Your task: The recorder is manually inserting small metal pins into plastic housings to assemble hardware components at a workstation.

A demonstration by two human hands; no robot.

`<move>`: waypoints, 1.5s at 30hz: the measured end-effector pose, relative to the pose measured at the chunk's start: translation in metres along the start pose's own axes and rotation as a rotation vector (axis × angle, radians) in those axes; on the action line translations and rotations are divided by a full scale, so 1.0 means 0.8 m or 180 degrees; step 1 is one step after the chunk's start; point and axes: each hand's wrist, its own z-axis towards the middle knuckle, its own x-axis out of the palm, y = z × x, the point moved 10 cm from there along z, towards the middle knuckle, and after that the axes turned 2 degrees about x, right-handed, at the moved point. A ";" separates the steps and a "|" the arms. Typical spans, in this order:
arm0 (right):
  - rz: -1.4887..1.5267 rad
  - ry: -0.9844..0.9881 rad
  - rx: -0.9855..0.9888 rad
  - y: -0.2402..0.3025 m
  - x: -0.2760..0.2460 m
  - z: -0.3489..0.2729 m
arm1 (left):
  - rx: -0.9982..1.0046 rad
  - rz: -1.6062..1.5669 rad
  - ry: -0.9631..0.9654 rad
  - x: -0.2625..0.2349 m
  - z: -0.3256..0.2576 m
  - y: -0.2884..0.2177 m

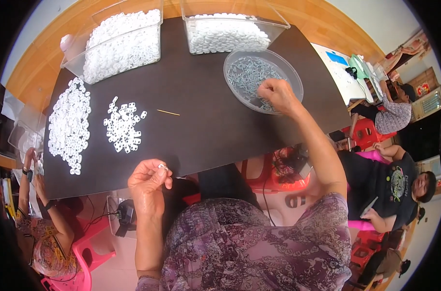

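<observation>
Near the table's front edge, my left hand [149,186] pinches a small white plastic clip [162,166] between thumb and fingertips. My right hand [280,96] reaches into a round, clear, shallow tub [298,89] holding many thin grey metal nails [252,72]. Its fingers are pinched together over the nails, and whatever is between them is hidden. A loose pile of similar white clips [124,127] lies in front of my left hand, with a larger pile [69,127] farther left. A thin brass-coloured stick [168,112] rests on the dark table [191,87] between the smaller pile and the tub.
Two clear plastic bins, one at the back left [123,46] and one at the back centre [228,34], are filled with white pieces. A co-worker's arms [48,208] show at the left edge. Other people sit at the right, near red stools [368,133] and a white table [329,60].
</observation>
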 end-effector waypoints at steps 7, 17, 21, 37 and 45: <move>0.0248 -0.0088 0.0222 -0.020 -0.001 0.001 | 0.0039 0.0082 0.0041 0.001 0.001 0.001; 0.0315 -0.0340 0.0252 -0.014 -0.011 -0.003 | 0.0019 0.0064 0.0059 -0.001 -0.002 0.000; 0.0458 -0.0246 0.0346 -0.004 -0.009 -0.008 | 0.0005 0.0091 0.0059 -0.001 -0.003 0.000; 0.2094 0.0169 -0.1430 0.269 0.146 -0.122 | 0.0922 0.0351 -0.0353 0.009 -0.016 -0.040; 0.1912 -0.0283 -0.1908 0.300 0.147 -0.144 | 0.1030 0.0057 -0.0653 -0.013 -0.030 -0.047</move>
